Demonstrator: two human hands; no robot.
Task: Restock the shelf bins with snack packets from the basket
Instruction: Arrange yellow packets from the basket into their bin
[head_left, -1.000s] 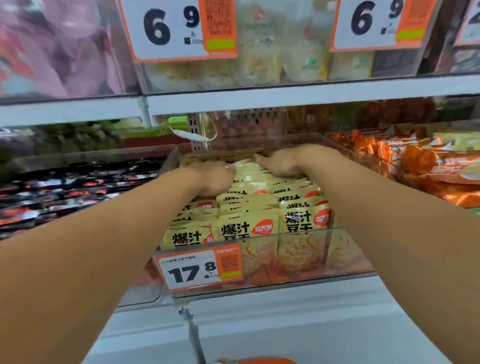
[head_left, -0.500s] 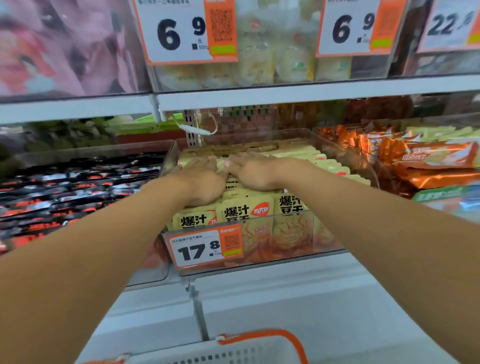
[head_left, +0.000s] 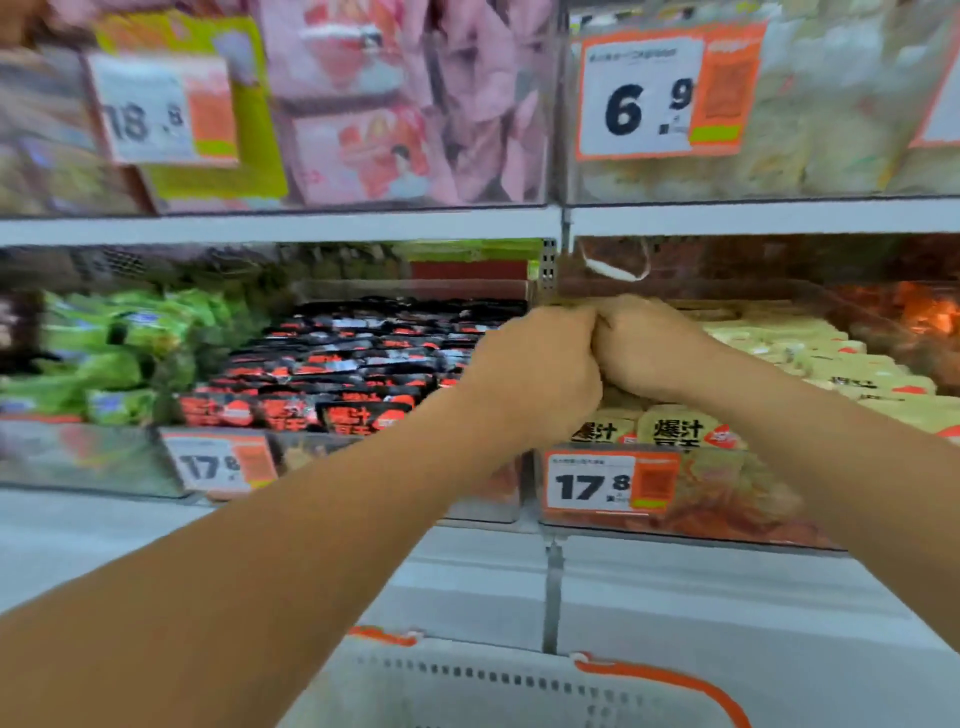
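**Yellow packets being squared up in the clear bin**

Yellow snack packets (head_left: 675, 428) are seen stacked in rows in a clear acrylic shelf bin (head_left: 727, 519) on the middle shelf, right of centre. Both hands are pressed together over the bin's front-left part. The left hand (head_left: 540, 364) is curled into a clenched grip, knuckles up; the right hand (head_left: 654, 345) is curled the same way and touches it. Whether a packet is grasped underneath cannot be told, since the fingers are hidden and the frame is motion-blurred.

Step judged: packets being pushed and levelled into the bin. To be done well, packets should be kept upright with printed fronts facing out, pressed back evenly so that rows stay aligned, and kept below the bin rim. Soft packets are likely to be crushed if squeezed hard.

A white basket (head_left: 467, 680) with an orange handle is seen at the bottom edge, just below the shelf; its contents are not visible.

Writing: "爆汁" is read on the yellow packet fronts, with a red oval logo that is illegible. Price tag (head_left: 610, 483) on this bin reads "17.8". The neighbouring bin of black-and-red packets (head_left: 353, 374) also carries "17.8" (head_left: 218, 465). Upper shelf tags read "6.9" (head_left: 654, 98) and, blurred, roughly "18.8" (head_left: 150, 111). Green packets (head_left: 104, 353) lie at far left, with print unreadable.
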